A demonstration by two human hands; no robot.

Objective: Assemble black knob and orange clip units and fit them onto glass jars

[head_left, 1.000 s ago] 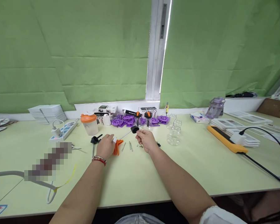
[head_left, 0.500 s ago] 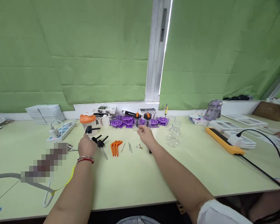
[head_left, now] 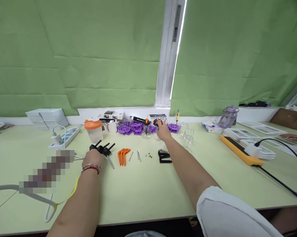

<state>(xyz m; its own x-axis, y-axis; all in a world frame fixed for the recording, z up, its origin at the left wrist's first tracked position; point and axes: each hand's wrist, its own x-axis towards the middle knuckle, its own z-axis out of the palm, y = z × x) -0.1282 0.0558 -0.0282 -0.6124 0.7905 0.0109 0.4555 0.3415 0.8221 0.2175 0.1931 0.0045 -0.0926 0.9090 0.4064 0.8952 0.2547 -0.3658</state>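
Note:
My left hand [head_left: 92, 158] is closed on a black-headed metal rod at the left of the table; its fingertips are hidden behind the back of the hand. Beside it lie similar black-headed rods [head_left: 108, 151], one with its metal shaft pointing toward me. My right hand [head_left: 163, 131] reaches to the back and is closed on the black-and-orange top [head_left: 157, 122] of a glass jar [head_left: 157, 136]. Just left stands another glass jar [head_left: 146, 134] with a black-and-orange top. Orange curved handles [head_left: 123, 156], metal pins [head_left: 138, 156], tiny parts [head_left: 148, 155] and black pieces [head_left: 164, 156] lie between my arms.
Purple plastic discs [head_left: 135, 127] and boxes [head_left: 112, 115] line the wall. Glass jars [head_left: 188, 136] stand at right. An orange-lidded shaker [head_left: 94, 131] stands behind my left hand. Nearby are a yellow power strip [head_left: 239, 151], purple bottle [head_left: 228, 117] and white hanger [head_left: 34, 194]. Another person's hand [head_left: 294, 137] shows far right.
My left hand has lowered the black-headed rod beside the others. My right hand has moved right and back, from near the left jar to the right jar's top, uncovering the black pieces.

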